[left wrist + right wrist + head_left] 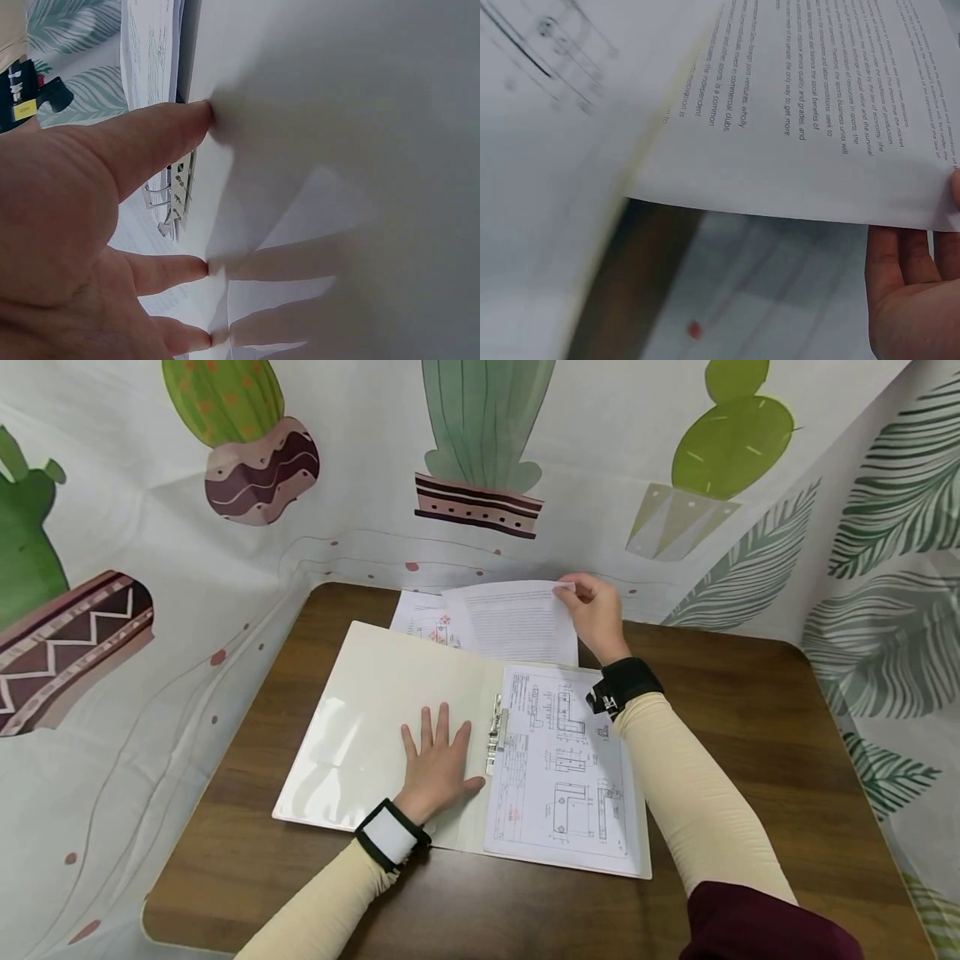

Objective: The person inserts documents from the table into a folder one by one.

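A cream lever-clip folder [367, 718] lies open on the wooden table. My left hand [438, 770] rests with fingers spread on its left cover, and in the left wrist view the thumb [161, 139] and fingertips touch that surface. Beside the metal clip [495, 737], technical drawing sheets [588, 760] lie on the folder's right side. At the folder's far edge, my right hand [597, 617] pinches the far right corner of a sheet of printed text [517, 622], which is lifted and curved. Under it, another sheet with drawings and red marks [423, 618] partly shows.
The brown table [720, 727] has a rounded edge and stands against a hanging cloth [360, 452] printed with cacti and leaves. Black straps, such as the right wrist strap [633, 681], go round both wrists.
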{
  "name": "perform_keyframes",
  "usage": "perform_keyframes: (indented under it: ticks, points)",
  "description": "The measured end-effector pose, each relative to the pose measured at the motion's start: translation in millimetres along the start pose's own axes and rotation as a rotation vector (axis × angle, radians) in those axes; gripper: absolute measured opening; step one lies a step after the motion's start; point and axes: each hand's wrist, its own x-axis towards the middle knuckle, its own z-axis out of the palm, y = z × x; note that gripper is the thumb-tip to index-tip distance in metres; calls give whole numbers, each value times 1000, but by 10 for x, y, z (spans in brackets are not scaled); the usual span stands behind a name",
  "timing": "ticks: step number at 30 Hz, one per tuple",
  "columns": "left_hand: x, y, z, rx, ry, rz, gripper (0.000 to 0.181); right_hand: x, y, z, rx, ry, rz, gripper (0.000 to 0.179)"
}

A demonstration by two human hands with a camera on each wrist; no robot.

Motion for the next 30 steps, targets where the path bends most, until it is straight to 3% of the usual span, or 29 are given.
perform_keyframes:
  ticks: [15,21,30]
  points:
    - [20,-5,35,-1,-11,3,93,171,-397,-368,-96,237,-254,14]
    - [10,-3,31,-12,-10,7,92,218,-476,-568,-73,353,-335,18]
    - [4,-4,32,-24,-14,4,92,183,-746,-932,69,554,-318,12]
